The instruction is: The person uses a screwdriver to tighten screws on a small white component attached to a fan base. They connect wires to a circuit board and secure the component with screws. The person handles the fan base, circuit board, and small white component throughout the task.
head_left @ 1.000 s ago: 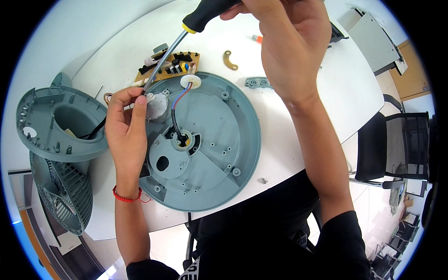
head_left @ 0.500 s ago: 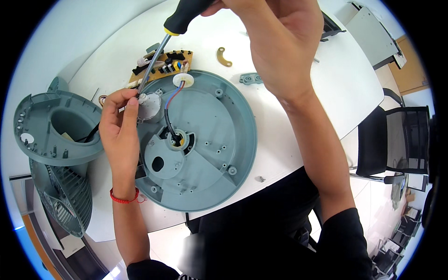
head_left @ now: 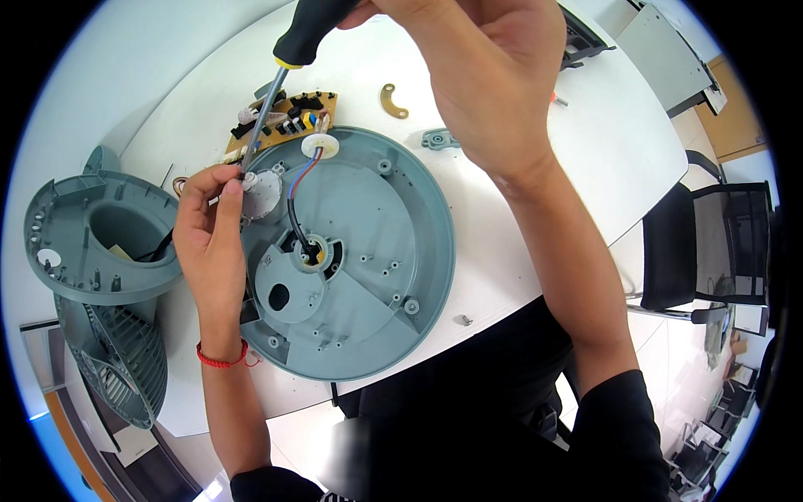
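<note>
My right hand (head_left: 489,84) is closed round the black handle of a screwdriver (head_left: 305,33), held high with its steel shaft slanting down. Its tip is at a small silver motor (head_left: 263,197) on the upper left of a round grey-green plastic base (head_left: 385,217). There the fingertips of my left hand (head_left: 216,217) are pinched by the tip and a white fitting; what exactly they grip is hidden. A black cable with red and blue wires runs from the base's middle to a white disc (head_left: 320,145). A circuit board (head_left: 301,117) lies just beyond the base.
A grey housing (head_left: 84,209) and slatted part (head_left: 117,360) are at left. On the white table (head_left: 602,151) are a brass curved bracket (head_left: 393,102), small grey plate (head_left: 439,140), small metal piece (head_left: 464,320) and dark part (head_left: 581,42). A black chair (head_left: 669,243) stands at right.
My right hand and the screwdriver handle have moved left, so the shaft stands more steeply. My left hand stays pinched at the motor. The whole view has shifted slightly left.
</note>
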`<action>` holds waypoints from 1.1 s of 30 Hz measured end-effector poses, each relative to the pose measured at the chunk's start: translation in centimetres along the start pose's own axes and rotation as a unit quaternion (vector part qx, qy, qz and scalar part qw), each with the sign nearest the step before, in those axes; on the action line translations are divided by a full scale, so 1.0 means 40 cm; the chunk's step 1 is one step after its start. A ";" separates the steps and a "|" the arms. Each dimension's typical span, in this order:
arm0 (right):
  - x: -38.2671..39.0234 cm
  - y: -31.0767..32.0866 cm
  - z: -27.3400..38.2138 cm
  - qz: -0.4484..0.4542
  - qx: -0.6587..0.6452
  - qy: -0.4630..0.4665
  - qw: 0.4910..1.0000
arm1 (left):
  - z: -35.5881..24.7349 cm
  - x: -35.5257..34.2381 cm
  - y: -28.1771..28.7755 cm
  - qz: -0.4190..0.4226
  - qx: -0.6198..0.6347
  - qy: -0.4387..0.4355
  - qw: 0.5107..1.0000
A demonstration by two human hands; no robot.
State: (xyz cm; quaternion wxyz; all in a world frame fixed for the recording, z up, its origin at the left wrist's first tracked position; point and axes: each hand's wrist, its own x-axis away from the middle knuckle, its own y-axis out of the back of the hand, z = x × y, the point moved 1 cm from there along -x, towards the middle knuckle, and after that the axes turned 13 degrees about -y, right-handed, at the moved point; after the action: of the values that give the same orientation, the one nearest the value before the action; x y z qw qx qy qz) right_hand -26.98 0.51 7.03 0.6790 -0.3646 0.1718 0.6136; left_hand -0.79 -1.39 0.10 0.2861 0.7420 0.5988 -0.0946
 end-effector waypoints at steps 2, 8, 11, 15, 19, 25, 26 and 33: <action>0.002 0.000 0.002 0.008 -0.002 0.002 1.000 | -0.004 0.000 -0.003 -0.001 0.007 -0.005 1.000; 0.005 0.000 0.009 0.011 0.016 0.002 1.000 | -0.010 0.002 -0.003 0.009 0.025 -0.001 1.000; 0.008 -0.010 0.013 -0.021 0.007 -0.026 0.999 | -0.013 0.005 -0.008 -0.002 0.033 0.011 0.999; 0.014 -0.015 0.015 -0.035 0.024 -0.040 0.998 | -0.013 0.005 -0.005 -0.004 0.032 0.010 0.999; 0.015 -0.015 0.022 -0.063 0.070 -0.026 0.995 | -0.004 0.007 -0.012 -0.006 0.030 -0.010 0.999; -0.005 -0.019 0.018 -0.075 0.104 0.034 0.991 | -0.015 0.003 -0.020 -0.012 0.005 -0.056 0.998; -0.007 -0.002 0.023 -0.035 0.141 0.016 0.989 | -0.021 0.001 -0.021 -0.013 0.003 -0.060 0.998; -0.066 -0.052 0.027 -0.043 0.171 0.029 0.984 | -0.022 0.005 -0.007 -0.001 -0.038 -0.064 0.997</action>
State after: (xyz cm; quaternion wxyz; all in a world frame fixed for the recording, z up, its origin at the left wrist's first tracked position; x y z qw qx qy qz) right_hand -25.71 -0.56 10.15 0.7516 -0.2677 0.2782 0.5348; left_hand -1.18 -0.69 0.64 0.3518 0.7222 0.5834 -0.1192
